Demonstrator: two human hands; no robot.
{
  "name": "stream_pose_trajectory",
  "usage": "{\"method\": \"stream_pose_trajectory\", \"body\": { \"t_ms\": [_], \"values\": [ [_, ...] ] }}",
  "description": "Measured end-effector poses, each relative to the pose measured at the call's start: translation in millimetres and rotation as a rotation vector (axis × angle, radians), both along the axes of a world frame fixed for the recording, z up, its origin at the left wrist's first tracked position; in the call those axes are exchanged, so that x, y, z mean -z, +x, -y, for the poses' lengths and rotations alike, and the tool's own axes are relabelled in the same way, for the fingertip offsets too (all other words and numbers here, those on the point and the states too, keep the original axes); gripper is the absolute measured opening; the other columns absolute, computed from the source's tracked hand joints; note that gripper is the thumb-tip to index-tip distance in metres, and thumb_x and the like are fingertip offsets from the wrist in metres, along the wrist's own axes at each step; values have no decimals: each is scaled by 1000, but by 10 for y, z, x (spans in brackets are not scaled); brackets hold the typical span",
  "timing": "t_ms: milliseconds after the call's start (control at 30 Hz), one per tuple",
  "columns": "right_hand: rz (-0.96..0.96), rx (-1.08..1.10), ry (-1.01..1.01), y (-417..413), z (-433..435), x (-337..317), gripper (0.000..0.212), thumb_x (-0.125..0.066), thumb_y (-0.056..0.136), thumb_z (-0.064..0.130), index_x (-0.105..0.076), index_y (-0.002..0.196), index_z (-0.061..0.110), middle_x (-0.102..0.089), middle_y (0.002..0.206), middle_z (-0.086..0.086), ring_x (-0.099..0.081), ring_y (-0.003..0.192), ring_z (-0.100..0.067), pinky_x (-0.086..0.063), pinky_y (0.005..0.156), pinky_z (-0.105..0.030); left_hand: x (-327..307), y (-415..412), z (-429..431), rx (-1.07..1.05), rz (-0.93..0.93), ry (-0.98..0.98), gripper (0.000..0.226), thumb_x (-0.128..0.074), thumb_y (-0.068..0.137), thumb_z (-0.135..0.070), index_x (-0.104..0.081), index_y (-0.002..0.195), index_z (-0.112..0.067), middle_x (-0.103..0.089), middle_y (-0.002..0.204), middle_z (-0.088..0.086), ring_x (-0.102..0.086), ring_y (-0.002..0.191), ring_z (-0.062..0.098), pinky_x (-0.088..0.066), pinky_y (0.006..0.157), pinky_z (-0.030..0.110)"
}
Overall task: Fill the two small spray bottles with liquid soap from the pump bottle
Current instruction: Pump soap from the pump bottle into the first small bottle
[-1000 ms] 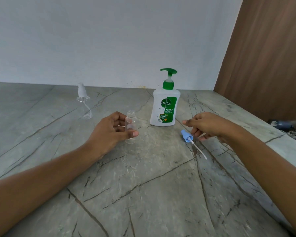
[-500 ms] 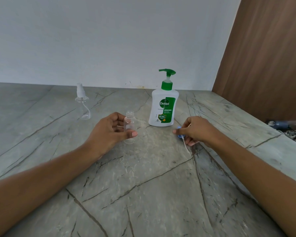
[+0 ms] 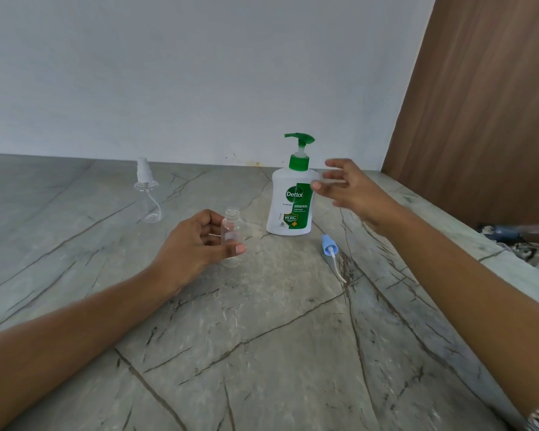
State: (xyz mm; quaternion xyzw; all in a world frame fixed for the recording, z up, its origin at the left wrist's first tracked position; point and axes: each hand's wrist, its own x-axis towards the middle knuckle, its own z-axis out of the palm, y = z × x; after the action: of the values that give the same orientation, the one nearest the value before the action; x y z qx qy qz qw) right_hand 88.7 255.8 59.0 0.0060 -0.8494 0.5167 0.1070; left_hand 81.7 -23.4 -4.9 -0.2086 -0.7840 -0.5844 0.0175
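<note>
My left hand [image 3: 196, 244] grips the uncapped small clear plastic bottle [image 3: 232, 236] while my empty, spread right hand [image 3: 352, 194] nears the white green-pump soap bottle [image 3: 293, 197], which a careless nudge could topple.

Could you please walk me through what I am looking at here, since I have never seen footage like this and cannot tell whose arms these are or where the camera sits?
There is no machine here. The camera is worn on a person's head and looks forward and down, so the two bare arms coming in from the bottom are the wearer's own. They work over a grey marbled countertop.

The left hand grips a small clear bottle, upright with its neck open. The right hand is open and empty, in the air beside a white pump bottle with a green pump head.

Near that bottle lies a blue spray cap with its white tube, flat on the counter. Farther back on the left stands a second clear spray bottle, its sprayer on top.

Both small bottles look empty.
</note>
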Motion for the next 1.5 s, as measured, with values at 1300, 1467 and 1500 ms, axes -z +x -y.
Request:
{"method": "stream_pose_trajectory", "body": {
  "t_ms": [1300, 1467, 1500],
  "values": [
    [-19, 7, 13, 572, -379, -184, 50, -63, 82, 43, -51, 128, 26, -56, 128, 5, -51, 117, -12, -42, 93, -30, -576, 742, 58, -54, -190, 15, 36, -74, 64, -34, -65, 97, -23, -72, 90, -9, -68, 82, 10, -54, 82, 35],
    [387, 202, 534, 271, -761, 215, 55, -66, 85, 38, -51, 131, 11, -52, 133, -12, -50, 117, -25, -40, 92, -33, -463, 661, 53, -55, -135, 11, 40, -74, 61, -38, -65, 97, -24, -72, 89, -8, -68, 82, 12, -54, 83, 43],
    [420, 228, 667, 236, -755, 258, 51, -67, 86, 36, -54, 128, 11, -53, 131, -12, -51, 117, -25, -40, 91, -31, -450, 655, 55, -57, -131, 8, 40, -74, 60, -38, -65, 97, -25, -72, 89, -8, -68, 82, 12, -54, 83, 43]
  ]
}}
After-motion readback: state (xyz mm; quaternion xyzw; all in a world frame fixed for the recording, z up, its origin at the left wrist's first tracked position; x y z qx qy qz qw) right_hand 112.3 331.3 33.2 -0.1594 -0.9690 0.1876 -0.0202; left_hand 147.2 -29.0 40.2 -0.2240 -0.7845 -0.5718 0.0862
